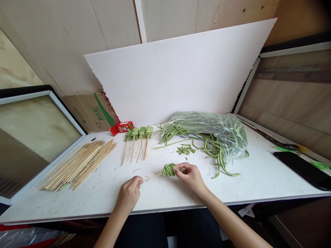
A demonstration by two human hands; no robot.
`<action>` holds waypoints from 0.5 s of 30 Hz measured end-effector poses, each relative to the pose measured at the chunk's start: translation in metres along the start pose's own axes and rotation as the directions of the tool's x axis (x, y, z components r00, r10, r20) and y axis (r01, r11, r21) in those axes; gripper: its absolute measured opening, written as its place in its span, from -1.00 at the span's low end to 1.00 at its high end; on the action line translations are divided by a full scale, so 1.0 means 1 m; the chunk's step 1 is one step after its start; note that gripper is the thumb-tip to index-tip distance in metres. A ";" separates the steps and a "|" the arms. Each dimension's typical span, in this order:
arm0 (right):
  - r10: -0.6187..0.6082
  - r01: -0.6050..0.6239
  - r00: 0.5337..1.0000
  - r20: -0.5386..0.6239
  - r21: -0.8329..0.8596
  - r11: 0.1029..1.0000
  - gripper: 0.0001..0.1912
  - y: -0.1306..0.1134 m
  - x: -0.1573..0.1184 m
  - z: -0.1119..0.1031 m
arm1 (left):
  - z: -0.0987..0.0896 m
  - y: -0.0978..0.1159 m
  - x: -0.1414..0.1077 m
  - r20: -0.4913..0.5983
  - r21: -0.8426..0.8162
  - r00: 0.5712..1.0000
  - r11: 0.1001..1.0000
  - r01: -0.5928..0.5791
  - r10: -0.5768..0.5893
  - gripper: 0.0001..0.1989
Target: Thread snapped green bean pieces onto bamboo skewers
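A thin wooden skewer [153, 177] lies level between my hands, just above the white table near its front edge. My left hand [130, 191] pinches its left end. Folded green bean [168, 169] is threaded in a tight zigzag on the right part of the skewer. My right hand [190, 175] is closed at the right end of that bean, with thumb and forefinger together around the skewer's end. Behind my right hand lies a small heap of cut bean pieces [185, 149].
Loose skewers [77, 163] lie in a pile at the left. Filled bean skewers [139, 133] rest beside a red box [122, 127]. A plastic bag of long beans [214, 127] lies at the back right. A black phone [302, 169] is at the far right.
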State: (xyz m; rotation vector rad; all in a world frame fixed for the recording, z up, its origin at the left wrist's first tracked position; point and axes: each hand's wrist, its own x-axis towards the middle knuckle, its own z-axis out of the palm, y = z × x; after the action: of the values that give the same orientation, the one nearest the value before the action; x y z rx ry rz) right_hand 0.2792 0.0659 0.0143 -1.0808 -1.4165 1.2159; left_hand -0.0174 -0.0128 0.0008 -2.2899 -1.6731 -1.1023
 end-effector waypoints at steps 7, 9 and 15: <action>0.045 -0.046 0.997 0.057 0.013 0.999 -0.67 0.000 0.003 0.001 | 0.000 0.000 -0.001 -0.061 -0.012 0.997 0.999 -0.047 0.046 -0.60; 0.049 -0.050 0.996 0.080 0.016 0.999 -0.71 0.000 0.004 0.001 | 0.000 0.000 -0.001 -0.089 -0.001 0.992 0.996 -0.086 0.086 -0.60; 0.078 -0.083 0.987 0.139 0.029 0.996 -0.75 0.000 0.003 -0.001 | 0.000 0.000 -0.004 -0.130 0.036 0.980 0.989 -0.147 0.150 -0.58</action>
State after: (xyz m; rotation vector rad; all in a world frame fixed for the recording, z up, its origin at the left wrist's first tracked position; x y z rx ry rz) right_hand 0.2801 0.0690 0.0148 -1.0560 -1.4621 1.3905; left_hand -0.0183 -0.0159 -0.0015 -2.2294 -1.4351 -1.1646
